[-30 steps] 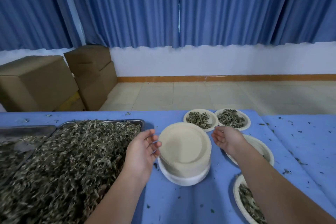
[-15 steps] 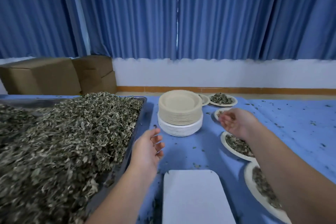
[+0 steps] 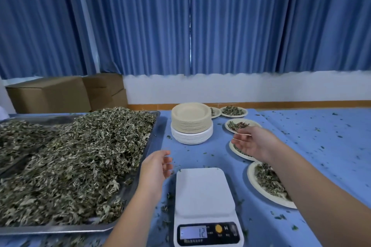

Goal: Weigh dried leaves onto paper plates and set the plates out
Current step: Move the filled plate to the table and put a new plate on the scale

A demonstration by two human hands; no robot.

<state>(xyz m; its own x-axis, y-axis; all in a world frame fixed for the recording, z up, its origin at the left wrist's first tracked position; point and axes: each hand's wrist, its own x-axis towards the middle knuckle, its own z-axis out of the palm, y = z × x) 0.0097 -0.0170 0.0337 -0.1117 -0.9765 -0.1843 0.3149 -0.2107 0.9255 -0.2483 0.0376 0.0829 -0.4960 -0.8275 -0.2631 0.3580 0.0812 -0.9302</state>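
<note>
A big heap of dried leaves [image 3: 76, 158] fills a metal tray [image 3: 158, 126] on the left. A stack of paper plates [image 3: 190, 124] stands behind a white digital scale [image 3: 204, 196] whose platform is bare and whose display shows 12. Several plates with leaves lie at the right, the nearest one [image 3: 267, 182] partly under my right forearm. My left hand [image 3: 156, 168] hovers open between the tray and the scale. My right hand [image 3: 255, 142] hovers open above the filled plates, holding nothing.
The table has a blue cloth [image 3: 321, 146] strewn with leaf crumbs. Cardboard boxes [image 3: 60, 94] stand on the floor behind the tray, under blue curtains. More filled plates [image 3: 233, 111] sit at the far edge behind the stack.
Both hands drew back from the plate stack toward me, empty. The view pulled back and up, so the scale came fully into sight in front.
</note>
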